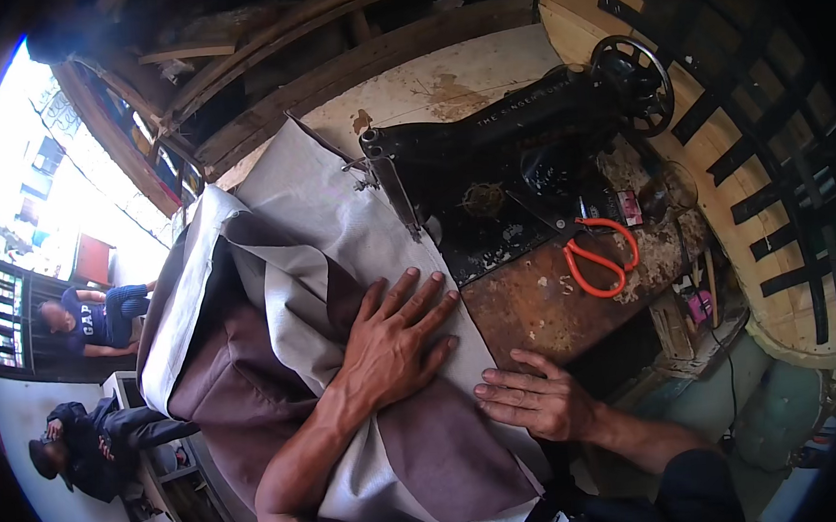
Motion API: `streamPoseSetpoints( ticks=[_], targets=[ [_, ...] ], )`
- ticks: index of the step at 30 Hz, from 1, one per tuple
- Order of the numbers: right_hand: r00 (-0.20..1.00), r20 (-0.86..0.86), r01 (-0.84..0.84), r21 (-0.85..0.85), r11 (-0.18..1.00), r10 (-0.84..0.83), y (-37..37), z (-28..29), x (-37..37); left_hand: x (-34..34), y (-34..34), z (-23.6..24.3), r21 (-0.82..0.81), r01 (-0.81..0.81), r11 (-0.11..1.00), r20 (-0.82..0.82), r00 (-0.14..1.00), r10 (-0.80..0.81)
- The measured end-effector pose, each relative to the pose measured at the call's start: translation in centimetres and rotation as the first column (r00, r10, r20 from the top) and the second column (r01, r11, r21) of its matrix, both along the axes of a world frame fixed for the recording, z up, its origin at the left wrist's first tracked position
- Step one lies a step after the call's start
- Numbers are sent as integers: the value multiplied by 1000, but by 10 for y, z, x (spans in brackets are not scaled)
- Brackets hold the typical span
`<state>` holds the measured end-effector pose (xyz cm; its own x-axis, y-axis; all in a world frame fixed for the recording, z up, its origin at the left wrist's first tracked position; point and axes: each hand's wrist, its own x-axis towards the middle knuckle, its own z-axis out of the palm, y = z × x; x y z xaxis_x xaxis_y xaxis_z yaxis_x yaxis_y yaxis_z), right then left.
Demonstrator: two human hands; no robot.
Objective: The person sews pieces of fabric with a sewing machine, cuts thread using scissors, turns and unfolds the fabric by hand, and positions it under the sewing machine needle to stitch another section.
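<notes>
Worn tabletop bears fabric beneath the left hand.

Showed pale grey and muted maroon on the folded material, black with a worn gold motif on the sewing machine, and bright orange-red on the scissors handles. Ran to rusty brown with pale flecks on the tabletop, and to black stripes against pale tan on the strapped frame. Carried near-black on the right sleeve and navy with white lettering on another person's shirt.
</notes>
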<state>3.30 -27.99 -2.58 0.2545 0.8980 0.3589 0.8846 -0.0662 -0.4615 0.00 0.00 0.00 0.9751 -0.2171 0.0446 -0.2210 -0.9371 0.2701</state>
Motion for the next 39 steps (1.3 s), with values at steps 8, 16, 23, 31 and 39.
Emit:
streamPoseSetpoints(
  ticks=[8, 16, 23, 31, 39],
  targets=[
    [999, -19, 30, -37, 999, -31, 6, 6, 8, 11, 8, -5, -9, 38, 999, 81, 996, -37],
    [995, -92, 30, -105, 994, -40, 14, 15, 12, 16, 17, 0, -42, 38, 998, 54, 998, -36],
    [992, -111, 44, -119, 992, -58, 21, 18, 17, 23, 25, -2, -40, 44, 998, 61, 997, -42],
    [985, -148, 65, -151, 986, -87, 28, 26, 20, 26, 31, -4, -34, 64, 997, 74, 995, -62],
    [983, -150, 77, -181, 981, -105, 36, 26, 23, 32, 39, -7, -35, 80, 996, 101, 992, -76]
  ],
)
